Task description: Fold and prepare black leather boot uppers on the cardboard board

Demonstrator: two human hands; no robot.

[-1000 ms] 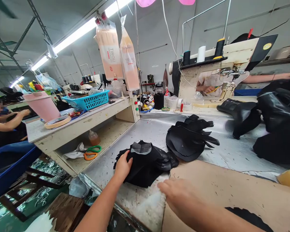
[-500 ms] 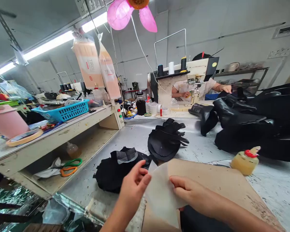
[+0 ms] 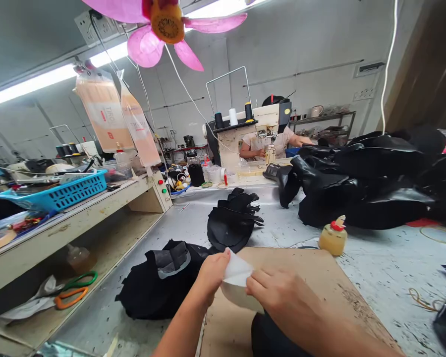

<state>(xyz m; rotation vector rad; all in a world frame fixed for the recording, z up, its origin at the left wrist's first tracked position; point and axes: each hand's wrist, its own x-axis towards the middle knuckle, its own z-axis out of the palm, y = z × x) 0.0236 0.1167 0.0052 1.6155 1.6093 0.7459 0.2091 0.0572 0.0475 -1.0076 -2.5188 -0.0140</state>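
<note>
My left hand (image 3: 212, 274) and my right hand (image 3: 275, 297) both pinch a thin white sheet (image 3: 238, 273) over a brown cardboard board (image 3: 319, 282). The sheet is folded or bent between the fingers. Just left of my left hand lies a heap of black fabric pieces (image 3: 156, 285) with a grey piece on top. Beyond it sits a second stack of black cut pieces (image 3: 232, 223). A dark piece (image 3: 267, 337) lies on the board under my right wrist.
A yellow glue bottle with a red cap (image 3: 333, 238) stands right of the board. Black boots (image 3: 364, 178) pile up at the right. Another person sits behind a sewing machine (image 3: 252, 129). At left, a shelf holds scissors (image 3: 72, 290) and a blue basket (image 3: 55, 193).
My left hand left the black fabric heap and joined my right hand on the white sheet, which is now lifted and folded smaller. The view swung to the right.
</note>
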